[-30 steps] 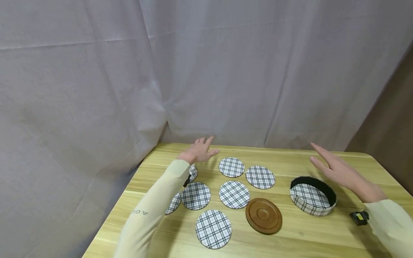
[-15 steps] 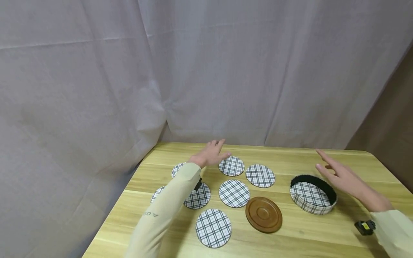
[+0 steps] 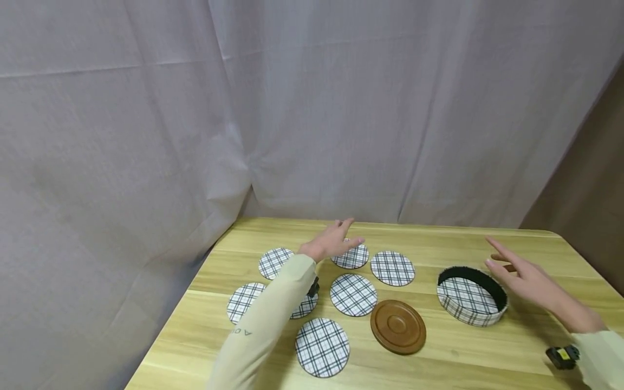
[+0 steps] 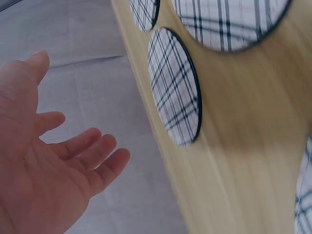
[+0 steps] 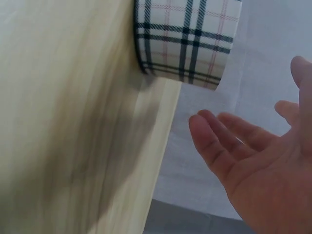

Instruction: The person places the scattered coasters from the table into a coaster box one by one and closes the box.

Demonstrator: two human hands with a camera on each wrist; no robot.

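Note:
My left hand (image 3: 333, 242) hovers over a round plaid coaster (image 3: 352, 259) near the back of the table, covering part of it. Nothing is in that hand; the left wrist view shows its fingers (image 4: 105, 168) spread and loosely bent. To the right, my right hand (image 3: 528, 279) is held in the air beside a round plaid coaster holder (image 3: 468, 318) with a black inner wall. In the right wrist view the holder's outer side (image 5: 185, 44) stands apart from the fingertips (image 5: 199, 124), and that hand holds nothing either.
Several more plaid coasters lie flat, including a front one (image 3: 323, 348), a middle one (image 3: 353, 294) and a left one (image 3: 244, 300). Beside them lies a brown round wooden disc (image 3: 398, 326). A grey curtain (image 3: 317, 108) hangs behind the wooden table (image 3: 453, 368).
My left hand has moved right and slightly nearer, from above the left-hand coasters to the back coaster. My right hand has shifted slightly right and nearer. The coasters and holder have stayed put.

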